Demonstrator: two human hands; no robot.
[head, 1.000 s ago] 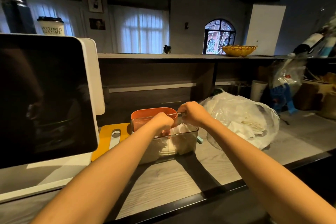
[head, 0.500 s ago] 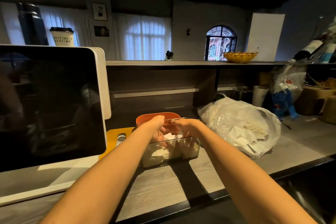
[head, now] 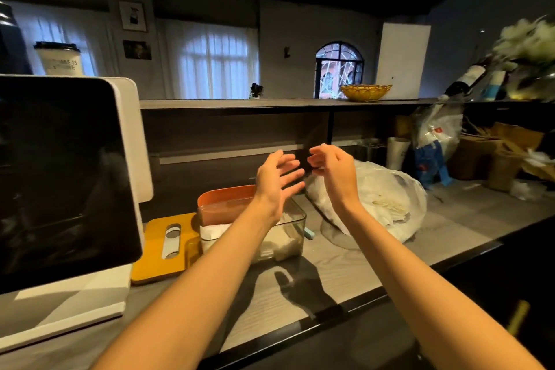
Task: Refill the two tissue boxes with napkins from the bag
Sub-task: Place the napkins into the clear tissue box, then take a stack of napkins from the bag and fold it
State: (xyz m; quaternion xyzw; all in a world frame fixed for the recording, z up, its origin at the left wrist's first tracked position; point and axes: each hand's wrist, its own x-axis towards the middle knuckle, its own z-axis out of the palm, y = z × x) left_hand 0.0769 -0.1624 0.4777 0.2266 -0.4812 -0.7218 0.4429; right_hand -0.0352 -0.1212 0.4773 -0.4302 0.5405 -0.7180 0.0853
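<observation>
The box (head: 282, 237) is clear, shiny plastic. The bag (head: 390, 198) is thin, crinkly plastic. The counter (head: 330, 276) looks like pale, matt wood.

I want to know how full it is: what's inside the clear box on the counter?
White napkins lie in the clear box, low on its right side. The left forearm crosses the box and covers its middle, so the full amount cannot be judged.
</observation>
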